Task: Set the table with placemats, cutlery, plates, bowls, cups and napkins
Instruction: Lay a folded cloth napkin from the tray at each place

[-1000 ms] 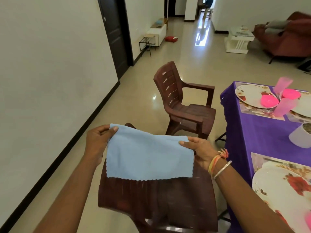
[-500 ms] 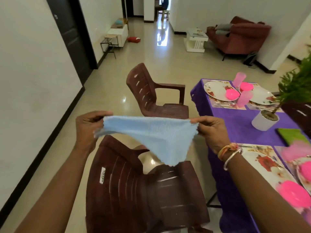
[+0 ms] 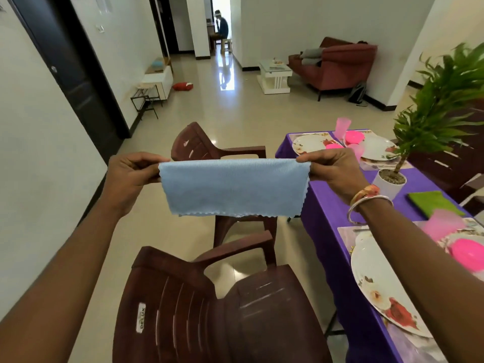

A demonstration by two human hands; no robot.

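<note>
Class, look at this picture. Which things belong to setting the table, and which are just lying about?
For the job:
blue napkin, pinched by left hand and right hand
placemat
plate
pink bowl
pink cup

Lying about:
plant
chair
sofa
red cushion

napkin (image 3: pixel 233 187): hung as one flat sheet 1 s ago, sagged to a point 0.5 s ago; now folded double, top edge pulled taut, scalloped edges level
left hand (image 3: pixel 131 176): moved outward
right hand (image 3: pixel 332 171): moved outward
</note>
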